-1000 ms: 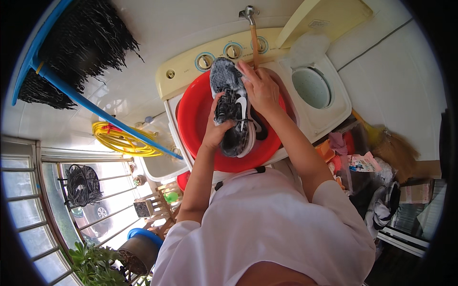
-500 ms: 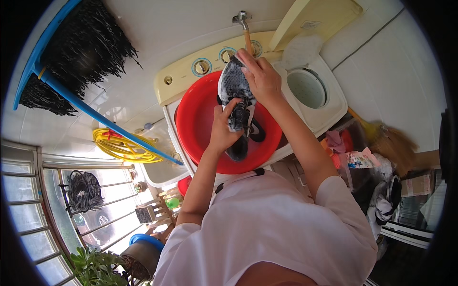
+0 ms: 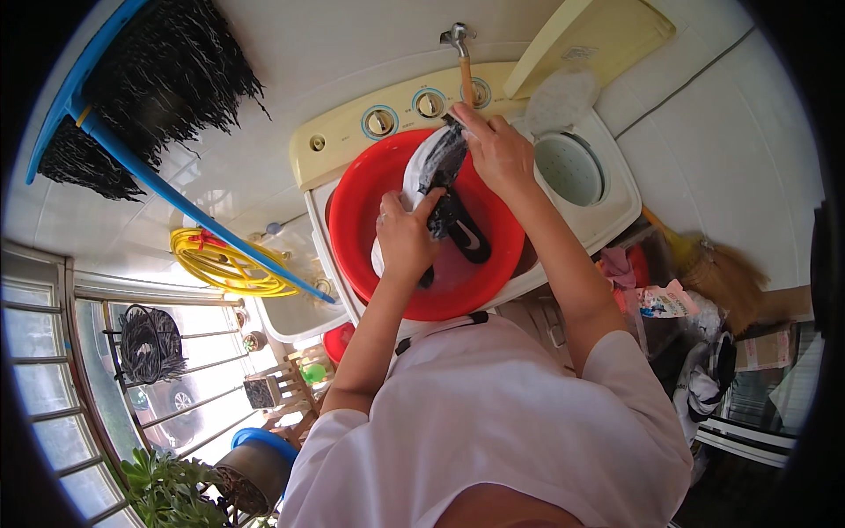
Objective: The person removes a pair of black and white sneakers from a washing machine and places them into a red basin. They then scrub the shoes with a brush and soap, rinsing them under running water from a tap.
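My left hand [image 3: 407, 233] grips a black and white shoe [image 3: 421, 169] with white suds on it, thumb across its middle. The shoe is tilted above a red basin [image 3: 352, 264], its white sole edge turned to the left. At the shoe's far end my right hand [image 3: 500, 151] is closed, its fingers bent over the edge; whatever lies under those fingertips is hidden. Below, inside the basin, a black shoe part with a white curved mark [image 3: 473, 239] shows beside pinkish, cloudy water [image 3: 453, 268].
The basin stands on a cream twin-tub washing machine [image 3: 339, 141], spin tub [image 3: 570, 167] uncovered at right. A tap [image 3: 459, 40] is behind. To the left are a blue-handled mop [image 3: 158, 180], a coiled yellow hose [image 3: 224, 264] and a sink [image 3: 295, 321]. A straw broom [image 3: 722, 273] leans at right.
The held shoe has rolled, showing more white side and less of its sudsy dark face. My left hand has shifted lower on it, and my right fingers have curled over the far end.
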The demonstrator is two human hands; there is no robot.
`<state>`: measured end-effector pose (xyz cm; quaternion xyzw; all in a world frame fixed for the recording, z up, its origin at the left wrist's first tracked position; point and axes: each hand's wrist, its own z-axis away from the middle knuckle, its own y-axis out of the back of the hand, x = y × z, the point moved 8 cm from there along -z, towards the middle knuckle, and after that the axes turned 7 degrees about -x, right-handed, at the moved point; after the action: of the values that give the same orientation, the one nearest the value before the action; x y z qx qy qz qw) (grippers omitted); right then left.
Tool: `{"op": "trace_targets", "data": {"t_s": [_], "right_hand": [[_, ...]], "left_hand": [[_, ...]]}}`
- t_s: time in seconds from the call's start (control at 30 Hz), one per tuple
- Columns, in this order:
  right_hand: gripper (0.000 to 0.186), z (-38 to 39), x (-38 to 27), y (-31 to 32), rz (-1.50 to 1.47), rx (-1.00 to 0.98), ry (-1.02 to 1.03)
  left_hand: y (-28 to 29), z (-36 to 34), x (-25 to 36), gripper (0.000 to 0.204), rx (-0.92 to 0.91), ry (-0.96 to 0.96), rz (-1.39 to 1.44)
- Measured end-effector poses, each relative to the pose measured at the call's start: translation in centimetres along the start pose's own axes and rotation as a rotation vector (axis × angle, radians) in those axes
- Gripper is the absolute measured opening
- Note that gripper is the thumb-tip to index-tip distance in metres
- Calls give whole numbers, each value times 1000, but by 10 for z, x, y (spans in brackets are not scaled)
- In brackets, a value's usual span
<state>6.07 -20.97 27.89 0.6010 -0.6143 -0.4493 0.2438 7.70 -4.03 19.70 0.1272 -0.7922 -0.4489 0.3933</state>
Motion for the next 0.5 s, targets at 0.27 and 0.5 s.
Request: {"op": "trace_targets", "data": {"t_s": [0.27, 0.5], "right_hand": [[54, 12, -15, -24, 45, 34, 157], [55, 54, -25, -51, -128, -224, 183]], "left_hand": [[-4, -1, -3, 67, -76, 20, 116], [-28, -2, -44, 78, -156, 105, 517]]}}
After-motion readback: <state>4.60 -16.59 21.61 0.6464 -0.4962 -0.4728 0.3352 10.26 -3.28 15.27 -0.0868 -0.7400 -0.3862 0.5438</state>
